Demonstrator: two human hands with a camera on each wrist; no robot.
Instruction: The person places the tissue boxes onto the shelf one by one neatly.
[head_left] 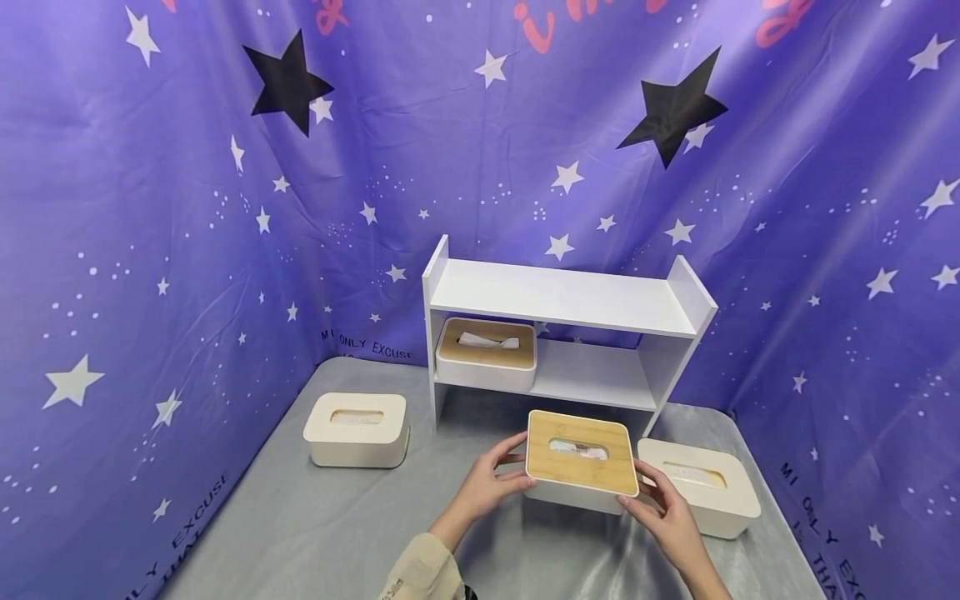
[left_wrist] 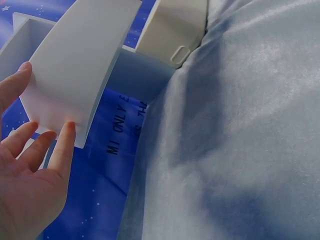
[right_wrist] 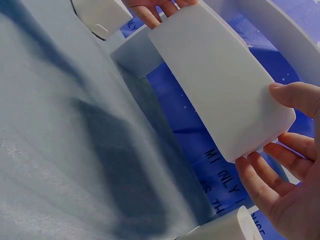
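Between both hands, a white tissue box with a bamboo lid (head_left: 581, 477) is held up off the grey tabletop in front of the shelf. My left hand (head_left: 489, 482) grips its left end, thumb on the near side and fingers along the end. At the opposite end my right hand (head_left: 663, 510) grips it, thumb at the near corner. Both wrist views show the box's plain white side (left_wrist: 80, 55), with fingertips pressed on its ends. Through the oval slot in the lid, some patterned packaging shows.
A white two-tier shelf (head_left: 558, 293) stands at the back. On its lower tier, at left, sits another bamboo-lidded tissue box (head_left: 486, 377) with a tissue poking out. All-white tissue boxes stand on the table at left (head_left: 358, 450) and right (head_left: 723, 500). Purple star-printed curtains (head_left: 360, 167) surround the table.
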